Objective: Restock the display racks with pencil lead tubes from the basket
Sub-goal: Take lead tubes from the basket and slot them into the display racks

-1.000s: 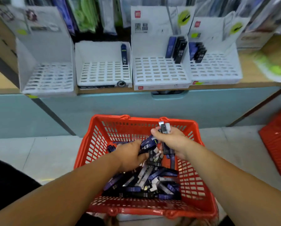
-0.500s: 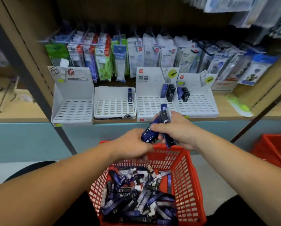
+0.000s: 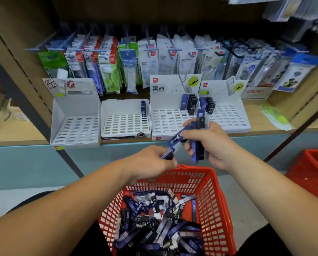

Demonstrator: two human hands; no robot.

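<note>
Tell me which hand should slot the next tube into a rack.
Probably right: the right hand already grips upright tubes just before the third rack; the left hand sits lower, pinching one blue tube.

Wooden shelf (image 3: 256,111) carries four white display racks (image 3: 125,124) side by side. Red basket (image 3: 212,183) below.

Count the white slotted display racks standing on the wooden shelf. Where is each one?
4, side by side along the shelf edge: the far-left rack, the second rack, the third rack and the far-right rack, partly behind the right hand.
</note>
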